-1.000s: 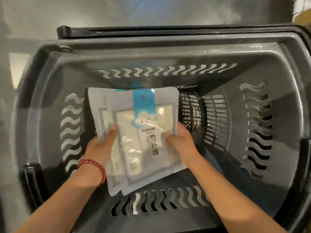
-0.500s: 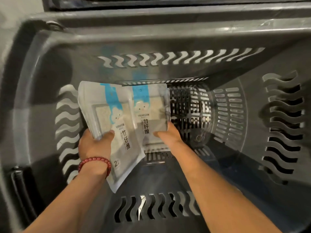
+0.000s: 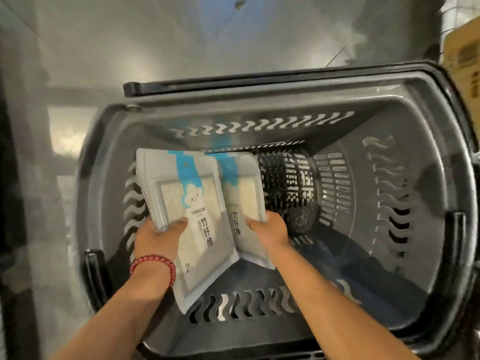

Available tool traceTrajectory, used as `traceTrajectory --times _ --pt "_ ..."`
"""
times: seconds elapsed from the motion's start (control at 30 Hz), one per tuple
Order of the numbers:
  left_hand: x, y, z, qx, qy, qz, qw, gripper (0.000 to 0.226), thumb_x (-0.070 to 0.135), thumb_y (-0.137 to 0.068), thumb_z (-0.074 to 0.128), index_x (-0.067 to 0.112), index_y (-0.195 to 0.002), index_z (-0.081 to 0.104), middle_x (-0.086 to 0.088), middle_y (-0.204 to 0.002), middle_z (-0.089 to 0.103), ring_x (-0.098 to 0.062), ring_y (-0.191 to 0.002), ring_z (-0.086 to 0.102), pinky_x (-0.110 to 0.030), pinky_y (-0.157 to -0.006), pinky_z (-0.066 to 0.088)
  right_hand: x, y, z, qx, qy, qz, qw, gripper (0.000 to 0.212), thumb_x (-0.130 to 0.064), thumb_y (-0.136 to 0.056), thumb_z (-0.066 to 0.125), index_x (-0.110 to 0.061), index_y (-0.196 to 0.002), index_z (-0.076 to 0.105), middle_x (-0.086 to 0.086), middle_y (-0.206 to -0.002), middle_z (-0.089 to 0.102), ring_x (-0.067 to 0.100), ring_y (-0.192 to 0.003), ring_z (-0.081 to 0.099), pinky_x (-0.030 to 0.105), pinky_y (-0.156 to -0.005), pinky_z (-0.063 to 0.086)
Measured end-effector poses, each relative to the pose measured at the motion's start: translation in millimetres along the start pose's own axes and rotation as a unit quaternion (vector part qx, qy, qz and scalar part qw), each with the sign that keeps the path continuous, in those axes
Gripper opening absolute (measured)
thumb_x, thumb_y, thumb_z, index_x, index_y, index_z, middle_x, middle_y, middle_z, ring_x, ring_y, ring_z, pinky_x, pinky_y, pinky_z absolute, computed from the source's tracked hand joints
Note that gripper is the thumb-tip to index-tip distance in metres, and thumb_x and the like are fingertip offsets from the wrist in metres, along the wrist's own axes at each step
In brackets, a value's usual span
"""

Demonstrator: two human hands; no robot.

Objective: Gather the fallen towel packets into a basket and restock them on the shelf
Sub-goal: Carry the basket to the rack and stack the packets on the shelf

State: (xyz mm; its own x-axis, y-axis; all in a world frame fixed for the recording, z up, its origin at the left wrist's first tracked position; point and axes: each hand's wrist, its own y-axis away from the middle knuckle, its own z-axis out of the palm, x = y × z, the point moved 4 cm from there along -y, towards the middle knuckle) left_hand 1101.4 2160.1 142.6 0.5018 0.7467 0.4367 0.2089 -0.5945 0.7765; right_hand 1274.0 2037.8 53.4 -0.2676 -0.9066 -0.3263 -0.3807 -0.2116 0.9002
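A grey plastic basket [image 3: 426, 193] with wavy slots fills the view. Inside it, my left hand [image 3: 158, 236], with a red bead bracelet on the wrist, grips a white towel packet [image 3: 192, 203] with a blue stripe and a cloud logo; more packet edges seem stacked behind it. My right hand [image 3: 270, 229] holds a second similar towel packet [image 3: 242, 193] by its lower right side. The two packets fan apart in a V and overlap along their inner edges. Both are lifted above the basket's floor.
The basket's black handles [image 3: 259, 81] lie folded down along its rim. The basket stands on a shiny grey tiled floor [image 3: 181, 40]. A cardboard box [image 3: 465, 58] shows at the top right. A dark upright edge [image 3: 10, 229] runs along the left side.
The single stack held in both hands has split into two parts. The left part has risen and tilted left, the right part stays lower. The camera has pulled back from the basket.
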Motion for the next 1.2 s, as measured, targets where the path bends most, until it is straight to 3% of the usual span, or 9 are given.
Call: traceTrajectory --times 0.17,0.27,0.4,0.5,0.53,0.77,0.9,1.07,1.2 --pt "52.1 46.7 -14.4 -0.046 0.014 0.03 0.998 0.017 0.013 -0.083 0.069 0.021 -0.096 0.062 -0.003 -0.092 0.064 -0.018 -0.077 0.061 -0.03 -0.071 0.048 -22.4 69.7 -53.3 0.05 -0.072 -0.002 0.996 0.021 -0.014 -0.085 0.065 -0.013 -0.106 0.067 0.001 -0.094 0.065 0.019 -0.094 0.06 0.029 -0.079 0.048" --pt "87.2 90.2 -27.8 -0.074 0.016 0.065 0.995 0.027 0.013 -0.082 0.071 0.013 -0.107 0.063 -0.006 -0.098 0.067 -0.023 -0.085 0.064 -0.033 -0.078 0.049 -35.5 124.1 -93.9 0.073 -0.109 -0.014 0.991 0.021 -0.015 -0.087 0.064 -0.011 -0.107 0.065 0.002 -0.091 0.063 0.025 -0.098 0.061 0.035 -0.079 0.05" --pt "140.4 163.5 -55.0 -0.129 0.018 0.127 0.983 0.013 0.011 -0.081 0.071 0.02 -0.089 0.065 0.0 -0.084 0.068 -0.015 -0.076 0.065 -0.024 -0.063 0.048 -52.0 217.8 -153.4 0.131 -0.179 -0.058 0.973 0.02 -0.016 -0.089 0.062 -0.011 -0.108 0.064 -0.001 -0.09 0.063 0.019 -0.087 0.06 0.028 -0.067 0.045" --pt "182.3 228.5 -76.8 -0.181 0.005 0.196 0.964 0.015 0.012 -0.081 0.071 0.025 -0.083 0.065 0.008 -0.078 0.069 -0.009 -0.071 0.066 -0.022 -0.058 0.048 -58.1 301.4 -194.0 0.178 -0.242 -0.09 0.95 0.004 -0.016 -0.089 0.063 -0.02 -0.089 0.062 -0.012 -0.079 0.06 0.004 -0.072 0.055 0.018 -0.053 0.039" --pt "195.3 251.5 -83.3 -0.201 -0.004 0.214 0.956 0.013 0.013 -0.081 0.072 0.025 -0.084 0.066 0.009 -0.077 0.07 -0.009 -0.07 0.067 -0.022 -0.058 0.049 -59.1 329.4 -207.5 0.191 -0.267 -0.108 0.938 0.012 -0.016 -0.089 0.063 -0.025 -0.083 0.06 -0.014 -0.078 0.06 0.001 -0.071 0.055 0.018 -0.053 0.039" --pt "266.0 427.0 -100.3 -0.343 -0.026 0.337 0.877 0.01 0.01 -0.078 0.072 0.017 -0.085 0.069 0.01 -0.07 0.072 -0.004 -0.064 0.069 -0.015 -0.051 0.051 -29.7 538.1 -293.9 0.308 -0.39 -0.214 0.841 0.02 -0.015 -0.091 0.06 -0.034 -0.098 0.062 -0.022 -0.094 0.064 0.0 -0.089 0.059 0.022 -0.072 0.046" --pt "276.6 518.2 -85.9 -0.422 -0.041 0.367 0.828 0.016 0.012 -0.077 0.074 0.012 -0.093 0.071 -0.005 -0.088 0.074 -0.02 -0.08 0.072 -0.034 -0.071 0.055 18.9 629.9 -336.2 0.403 -0.446 -0.228 0.766 0.019 -0.016 -0.09 0.061 -0.029 -0.104 0.065 -0.019 -0.093 0.066 0.004 -0.091 0.061 0.026 -0.074 0.048" --pt "280.2 626.1 -21.9 -0.52 -0.047 0.389 0.759 0.011 0.004 -0.077 0.069 0.009 -0.087 0.071 -0.004 -0.079 0.074 -0.017 -0.07 0.071 -0.026 -0.054 0.055 87.7 703.7 -388.7 0.488 -0.465 -0.24 0.699 0.018 -0.017 -0.09 0.061 -0.023 -0.106 0.064 -0.012 -0.097 0.069 0.009 -0.093 0.064 0.029 -0.075 0.05" --pt "262.5 706.4 44.6 -0.587 -0.054 0.391 0.707 0.02 -0.001 -0.074 0.066 0.005 -0.094 0.069 -0.006 -0.081 0.074 -0.018 -0.07 0.071 -0.028 -0.056 0.056 145.0 732.2 -435.4 0.541 -0.445 -0.228 0.676 0.015 -0.023 -0.091 0.06 -0.029 -0.104 0.064 -0.011 -0.098 0.069 0.009 -0.092 0.065 0.032 -0.077 0.052"
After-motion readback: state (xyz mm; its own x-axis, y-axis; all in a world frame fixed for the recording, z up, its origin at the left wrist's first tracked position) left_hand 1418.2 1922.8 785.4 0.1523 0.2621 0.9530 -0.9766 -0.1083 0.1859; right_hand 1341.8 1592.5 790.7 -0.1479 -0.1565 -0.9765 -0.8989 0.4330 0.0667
